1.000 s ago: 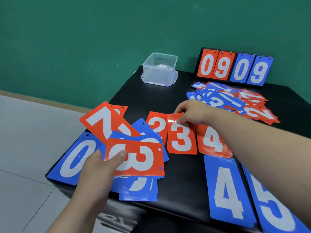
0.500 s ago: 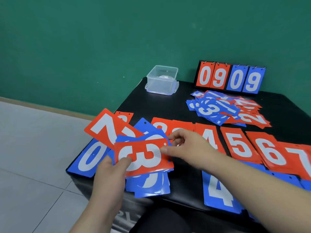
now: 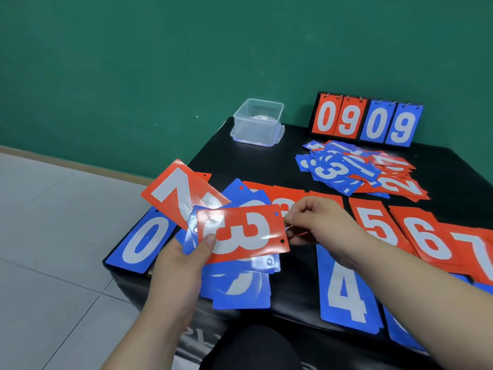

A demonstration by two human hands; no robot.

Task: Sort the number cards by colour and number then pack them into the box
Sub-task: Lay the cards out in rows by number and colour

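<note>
My left hand (image 3: 181, 265) holds a fan of red and blue number cards over the table's left part, with a red 3 card (image 3: 242, 233) on top and a red 7 card (image 3: 181, 193) behind it. My right hand (image 3: 317, 222) pinches the right edge of the red 3 card. On the black table (image 3: 266, 164) lie a blue 0 card (image 3: 141, 241), a blue 4 card (image 3: 346, 289), and red cards 5 (image 3: 373, 222), 6 (image 3: 426, 239) and 7 (image 3: 480, 252) in a row. Red cards behind my hands are partly hidden.
A clear plastic box (image 3: 258, 121) stands on its lid at the table's far left. A flip scoreboard (image 3: 366, 121) reading 0909 stands at the back. In front of it lies a loose heap of red and blue cards (image 3: 360, 169). Tiled floor lies left of the table.
My right hand left the red 3 card laid on the table, came back to the fan in my left hand and took hold of the top red 3 card. The view shifted right.
</note>
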